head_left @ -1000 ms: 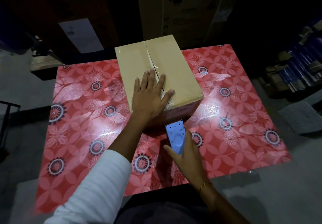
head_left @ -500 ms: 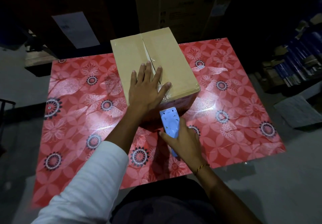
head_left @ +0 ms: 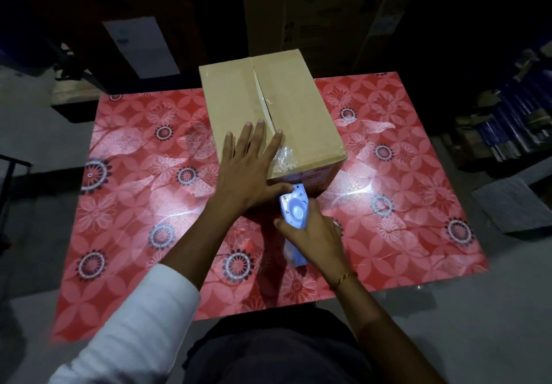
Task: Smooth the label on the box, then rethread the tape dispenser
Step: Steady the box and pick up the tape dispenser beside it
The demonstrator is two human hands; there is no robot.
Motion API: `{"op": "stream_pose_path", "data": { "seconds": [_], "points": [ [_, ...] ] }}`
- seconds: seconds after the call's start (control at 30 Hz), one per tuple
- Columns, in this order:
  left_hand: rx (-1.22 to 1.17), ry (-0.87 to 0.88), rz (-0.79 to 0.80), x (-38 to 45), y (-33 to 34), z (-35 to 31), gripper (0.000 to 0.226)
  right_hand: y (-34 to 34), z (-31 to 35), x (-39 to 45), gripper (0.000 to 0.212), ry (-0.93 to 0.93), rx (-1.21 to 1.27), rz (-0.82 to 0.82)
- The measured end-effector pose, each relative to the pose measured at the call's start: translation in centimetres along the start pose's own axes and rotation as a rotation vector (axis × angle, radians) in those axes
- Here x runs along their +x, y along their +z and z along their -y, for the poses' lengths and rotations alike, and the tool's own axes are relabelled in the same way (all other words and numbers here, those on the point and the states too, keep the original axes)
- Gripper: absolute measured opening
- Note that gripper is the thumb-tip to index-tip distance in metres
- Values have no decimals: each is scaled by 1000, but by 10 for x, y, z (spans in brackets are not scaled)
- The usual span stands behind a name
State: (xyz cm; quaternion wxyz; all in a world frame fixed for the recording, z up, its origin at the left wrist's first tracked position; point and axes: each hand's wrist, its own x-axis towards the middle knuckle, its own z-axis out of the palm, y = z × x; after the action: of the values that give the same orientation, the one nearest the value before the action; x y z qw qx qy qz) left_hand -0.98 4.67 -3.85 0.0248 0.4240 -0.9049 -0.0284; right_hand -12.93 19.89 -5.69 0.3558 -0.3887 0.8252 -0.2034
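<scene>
A tan cardboard box (head_left: 286, 96) stands on the red flowered table (head_left: 134, 192), its top flaps meeting at a centre seam. Crinkled clear tape (head_left: 283, 156) covers the near end of the seam. My left hand (head_left: 251, 168) lies flat on the box's near top edge with fingers spread, the thumb reaching down over the front face. My right hand (head_left: 313, 240) grips a light blue tape dispenser (head_left: 294, 208), whose head sits against the box's front face just below the left thumb. No label can be made out.
Large printed cartons (head_left: 322, 13) stand in the dark behind the table. Stacked goods (head_left: 513, 114) fill the right side, and a grey mat (head_left: 513, 204) lies on the floor. A white sheet (head_left: 140, 46) hangs at the back left.
The right hand has brought the blue dispenser forward and up to the box's front face. The left hand has shifted slightly toward the near edge, thumb now hooked over the front.
</scene>
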Motion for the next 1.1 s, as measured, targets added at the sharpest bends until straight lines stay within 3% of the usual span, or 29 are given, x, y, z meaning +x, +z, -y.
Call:
{"op": "stream_pose_path", "data": {
  "seconds": [0.17, 0.3, 0.5, 0.63, 0.8, 1.1],
  "points": [
    [45, -11, 0, -1, 3, 0, 126, 9, -23, 0, 46, 92, 308, 126],
    [18, -19, -44, -3, 2, -2, 114, -13, -33, 3, 55, 84, 539, 189],
    [65, -33, -70, -7, 1, -3, 99, -54, -44, 2, 62, -95, 947, 395],
    [80, -88, -39, -13, -1, -1, 107, -73, -31, 16, 50, -200, 975, 286],
    [58, -167, -5, -22, -5, 0, 105, -88, -4, 38, 61, -319, 967, 205],
    [50, -224, 68, -29, -15, 24, 101, -80, 24, 63, 38, -268, 1012, 325]
  ]
}}
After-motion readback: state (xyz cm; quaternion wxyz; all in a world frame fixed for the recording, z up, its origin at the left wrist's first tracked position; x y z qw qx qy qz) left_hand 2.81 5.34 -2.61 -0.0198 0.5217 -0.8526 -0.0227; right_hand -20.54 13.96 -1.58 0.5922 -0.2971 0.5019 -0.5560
